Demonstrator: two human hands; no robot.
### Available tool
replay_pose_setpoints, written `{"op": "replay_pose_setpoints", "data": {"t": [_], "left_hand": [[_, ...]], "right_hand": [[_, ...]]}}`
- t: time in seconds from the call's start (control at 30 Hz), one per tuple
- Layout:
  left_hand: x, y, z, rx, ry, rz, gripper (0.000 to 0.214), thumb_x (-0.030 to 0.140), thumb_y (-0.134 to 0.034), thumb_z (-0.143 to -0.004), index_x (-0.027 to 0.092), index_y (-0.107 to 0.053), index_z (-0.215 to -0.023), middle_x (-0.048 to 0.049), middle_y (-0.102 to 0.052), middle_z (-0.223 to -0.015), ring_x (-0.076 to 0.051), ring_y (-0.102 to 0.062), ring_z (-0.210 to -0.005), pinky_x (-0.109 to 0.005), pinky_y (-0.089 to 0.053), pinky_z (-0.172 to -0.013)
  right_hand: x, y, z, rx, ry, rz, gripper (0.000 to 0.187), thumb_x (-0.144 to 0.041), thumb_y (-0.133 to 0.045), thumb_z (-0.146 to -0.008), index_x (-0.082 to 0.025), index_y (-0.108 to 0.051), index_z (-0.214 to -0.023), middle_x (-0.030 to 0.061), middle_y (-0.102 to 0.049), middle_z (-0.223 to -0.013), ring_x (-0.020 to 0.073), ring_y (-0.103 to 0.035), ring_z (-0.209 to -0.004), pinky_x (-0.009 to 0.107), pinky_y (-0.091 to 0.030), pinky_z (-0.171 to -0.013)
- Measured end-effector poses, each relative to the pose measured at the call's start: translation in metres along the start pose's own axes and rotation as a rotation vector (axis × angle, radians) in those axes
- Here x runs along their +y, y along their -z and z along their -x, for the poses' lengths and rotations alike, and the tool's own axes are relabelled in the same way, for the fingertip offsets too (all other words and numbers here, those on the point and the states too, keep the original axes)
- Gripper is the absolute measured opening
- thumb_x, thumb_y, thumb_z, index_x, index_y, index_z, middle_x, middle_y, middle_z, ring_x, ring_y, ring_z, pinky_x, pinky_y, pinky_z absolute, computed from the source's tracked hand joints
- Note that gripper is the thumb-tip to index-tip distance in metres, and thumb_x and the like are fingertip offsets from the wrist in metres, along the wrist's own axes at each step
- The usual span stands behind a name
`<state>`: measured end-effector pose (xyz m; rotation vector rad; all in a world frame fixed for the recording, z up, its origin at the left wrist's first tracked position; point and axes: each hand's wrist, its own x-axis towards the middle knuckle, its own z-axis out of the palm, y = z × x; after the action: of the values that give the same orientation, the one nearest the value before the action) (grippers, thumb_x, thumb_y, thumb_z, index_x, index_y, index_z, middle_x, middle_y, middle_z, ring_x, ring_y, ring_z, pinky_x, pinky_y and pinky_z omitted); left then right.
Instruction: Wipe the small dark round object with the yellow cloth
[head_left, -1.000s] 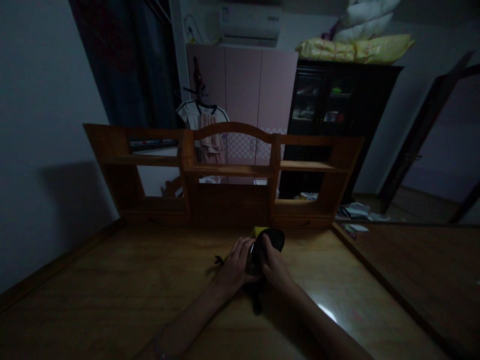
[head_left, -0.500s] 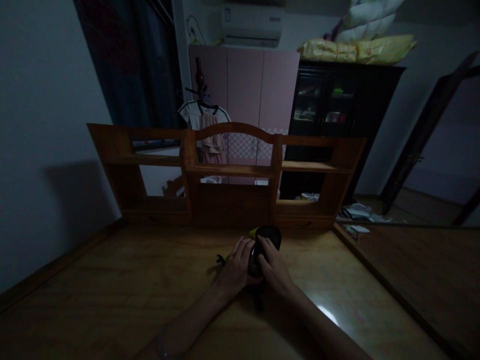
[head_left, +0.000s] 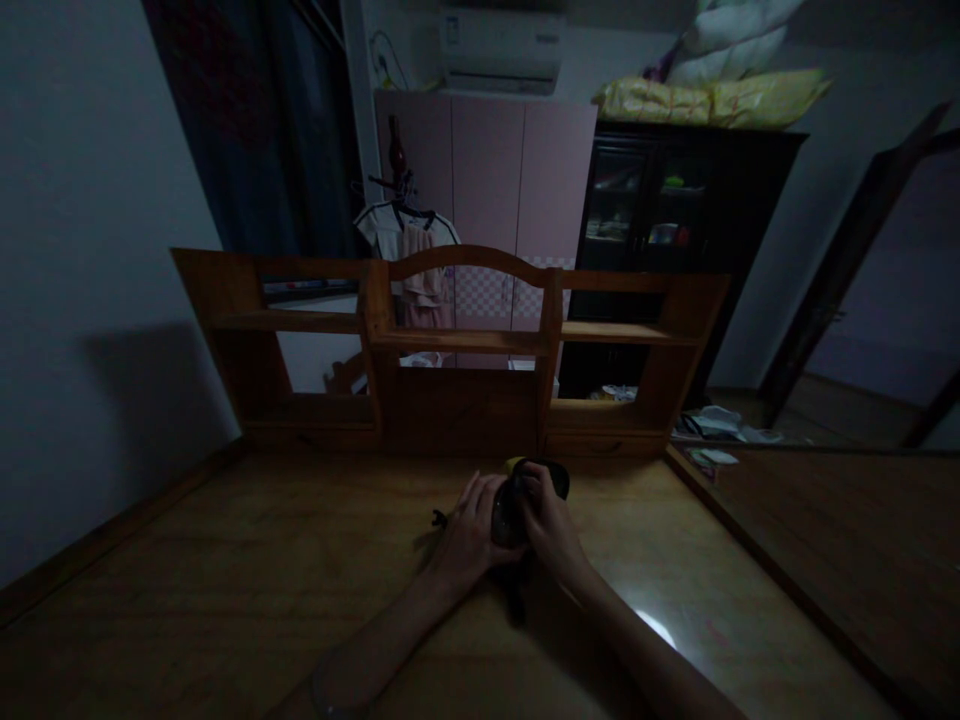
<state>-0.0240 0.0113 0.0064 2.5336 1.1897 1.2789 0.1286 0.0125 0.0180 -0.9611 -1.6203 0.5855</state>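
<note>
A dark, rounded object (head_left: pixel 508 522) with a shiny face sits between my hands over the wooden tabletop (head_left: pixel 300 560). It looks like a small case, but the dim light hides its exact kind. My left hand (head_left: pixel 469 530) curls around its left side and lower edge. Bent fingers of my right hand (head_left: pixel 551 520) grip its upper right part, where a black rounded flap (head_left: pixel 559 477) shows behind them. A bit of yellow (head_left: pixel 514 464) peeks out at the far edge. Dark narrow pieces (head_left: pixel 516 605) stick out below and to the left of my left hand.
A wooden shelf unit (head_left: pixel 457 342) with small drawers spans the desk's back edge. A wall (head_left: pixel 112 300) borders the left side, and a raised wooden edge (head_left: pixel 750 545) runs along the right. Behind stand a pink wardrobe (head_left: pixel 487 170) and a dark cabinet (head_left: pixel 690 200).
My right fingers have drawn up and curled more tightly at the object's upper part. The black flap sits slightly farther right. My left hand has hardly moved.
</note>
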Motion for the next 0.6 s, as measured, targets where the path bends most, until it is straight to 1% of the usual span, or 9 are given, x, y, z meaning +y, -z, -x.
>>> {"op": "replay_pose_setpoints", "data": {"t": [0.1, 0.2, 0.3, 0.37, 0.47, 0.53, 0.6], "left_hand": [[0.002, 0.002, -0.001, 0.000, -0.008, -0.023, 0.079, 0.030, -0.076, -0.065, 0.023, -0.034, -0.131, -0.0086, -0.047, -0.129, -0.029, -0.039, -0.128, -0.055, -0.030, -0.109], [0.004, 0.004, -0.003, 0.021, -0.039, -0.063, 0.076, 0.034, -0.073, -0.067, 0.021, -0.034, -0.131, -0.0086, -0.050, -0.126, -0.028, -0.044, -0.123, -0.054, -0.028, -0.110], [0.004, 0.004, -0.005, 0.044, -0.067, -0.107, 0.075, 0.038, -0.072, -0.067, 0.019, -0.035, -0.130, -0.0091, -0.052, -0.123, -0.027, -0.048, -0.119, -0.053, -0.026, -0.111], [0.004, 0.004, -0.005, 0.048, -0.065, -0.122, 0.074, 0.040, -0.071, -0.067, 0.019, -0.036, -0.129, -0.0092, -0.052, -0.123, -0.027, -0.049, -0.117, -0.052, -0.026, -0.112], [0.004, 0.003, -0.005, 0.054, -0.053, -0.127, 0.075, 0.041, -0.072, -0.067, 0.019, -0.037, -0.129, -0.0094, -0.053, -0.122, -0.027, -0.049, -0.117, -0.052, -0.027, -0.111], [0.003, 0.004, -0.004, 0.050, -0.052, -0.132, 0.076, 0.041, -0.073, -0.066, 0.019, -0.037, -0.129, -0.0094, -0.053, -0.122, -0.028, -0.049, -0.118, -0.052, -0.027, -0.111], [0.003, 0.005, -0.004, 0.033, -0.073, -0.139, 0.077, 0.041, -0.073, -0.066, 0.019, -0.036, -0.130, -0.0097, -0.053, -0.122, -0.028, -0.048, -0.118, -0.053, -0.026, -0.111]], "right_hand": [[0.001, 0.001, 0.000, -0.006, 0.030, 0.071, 0.029, -0.018, -0.043, -0.086, -0.020, -0.053, -0.114, 0.0071, -0.063, -0.104, 0.0201, -0.059, -0.097, 0.035, -0.047, -0.089], [0.001, 0.003, 0.000, 0.019, 0.056, 0.176, 0.032, -0.014, -0.046, -0.082, -0.021, -0.059, -0.110, 0.0087, -0.058, -0.115, 0.0226, -0.054, -0.108, 0.039, -0.041, -0.097], [0.001, 0.005, -0.001, 0.071, 0.039, 0.244, 0.035, -0.013, -0.051, -0.078, -0.021, -0.060, -0.111, 0.0092, -0.056, -0.116, 0.0229, -0.053, -0.108, 0.038, -0.042, -0.095], [0.001, 0.007, -0.001, 0.103, 0.013, 0.249, 0.032, -0.016, -0.055, -0.078, -0.020, -0.060, -0.109, 0.0086, -0.060, -0.108, 0.0220, -0.057, -0.099, 0.035, -0.045, -0.088], [0.005, 0.009, -0.001, 0.074, -0.067, 0.247, 0.017, -0.025, -0.058, -0.079, -0.017, -0.065, -0.091, 0.0059, -0.066, -0.085, 0.0198, -0.062, -0.078, 0.029, -0.049, -0.070], [0.010, 0.011, -0.001, 0.027, -0.136, 0.255, 0.017, -0.031, -0.060, -0.079, -0.016, -0.067, -0.079, 0.0050, -0.067, -0.073, 0.0182, -0.061, -0.065, 0.026, -0.046, -0.059], [0.015, 0.012, -0.002, -0.001, -0.177, 0.238, 0.020, -0.034, -0.060, -0.078, -0.015, -0.068, -0.074, 0.0051, -0.068, -0.068, 0.0177, -0.061, -0.061, 0.024, -0.045, -0.055]]}}
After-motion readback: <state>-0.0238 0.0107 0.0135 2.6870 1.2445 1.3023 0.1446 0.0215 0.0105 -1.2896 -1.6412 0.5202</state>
